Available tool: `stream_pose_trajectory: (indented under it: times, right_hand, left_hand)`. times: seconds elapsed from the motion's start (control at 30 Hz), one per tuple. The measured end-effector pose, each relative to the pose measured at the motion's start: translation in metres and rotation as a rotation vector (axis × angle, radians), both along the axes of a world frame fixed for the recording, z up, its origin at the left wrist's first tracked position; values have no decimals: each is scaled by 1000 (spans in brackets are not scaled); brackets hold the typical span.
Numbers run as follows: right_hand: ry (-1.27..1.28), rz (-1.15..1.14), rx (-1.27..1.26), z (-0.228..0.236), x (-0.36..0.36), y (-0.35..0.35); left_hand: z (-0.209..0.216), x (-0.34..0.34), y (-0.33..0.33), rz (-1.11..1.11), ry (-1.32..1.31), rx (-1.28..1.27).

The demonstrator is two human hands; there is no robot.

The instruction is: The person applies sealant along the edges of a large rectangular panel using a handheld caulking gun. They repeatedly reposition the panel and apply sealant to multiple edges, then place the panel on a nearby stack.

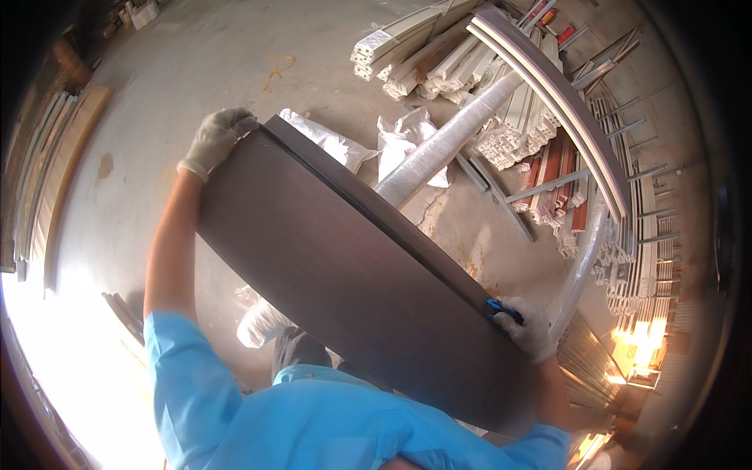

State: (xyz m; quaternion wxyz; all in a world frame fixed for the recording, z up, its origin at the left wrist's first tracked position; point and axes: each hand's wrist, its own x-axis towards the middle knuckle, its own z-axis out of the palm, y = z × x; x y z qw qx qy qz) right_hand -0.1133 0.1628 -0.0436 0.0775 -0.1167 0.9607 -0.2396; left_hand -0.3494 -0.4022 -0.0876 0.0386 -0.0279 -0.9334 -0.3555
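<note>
I carry a large dark brown panel [345,274] slanted across the middle of the view, from upper left down to lower right. My left hand [215,139], in a white work glove, grips its far upper corner with the arm stretched out. My right hand [526,327], also in a white glove, holds the panel's long edge near the lower right, with something small and blue under the fingers. My blue sleeves and shirt [313,423] fill the lower edge.
Below is a concrete floor [196,70]. A stack of white profiles [423,55] lies at the top, a long wrapped roll [446,141] and white bags [407,137] beside it. Curved trim pieces [564,102] and metal bars [634,235] crowd the right. Boards [55,164] lean at left.
</note>
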Motion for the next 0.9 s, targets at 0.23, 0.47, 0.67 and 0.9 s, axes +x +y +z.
stream_pose_trajectory:
  times: [0.23,0.47,0.67,0.9]
  right_hand:
    - [-16,-1,-39,4,-37,-72]
    - [26,101,-46,-8,-133,-197]
    - [181,188,5,-20,-189,-271]
    - [45,101,-75,-5,-147,-225]
  left_hand:
    - [-13,4,5,88,-173,234]
    - [-9,3,5,85,-236,318]
    - [-14,-1,2,69,-248,308]
    - [-40,-8,0,75,-152,234]
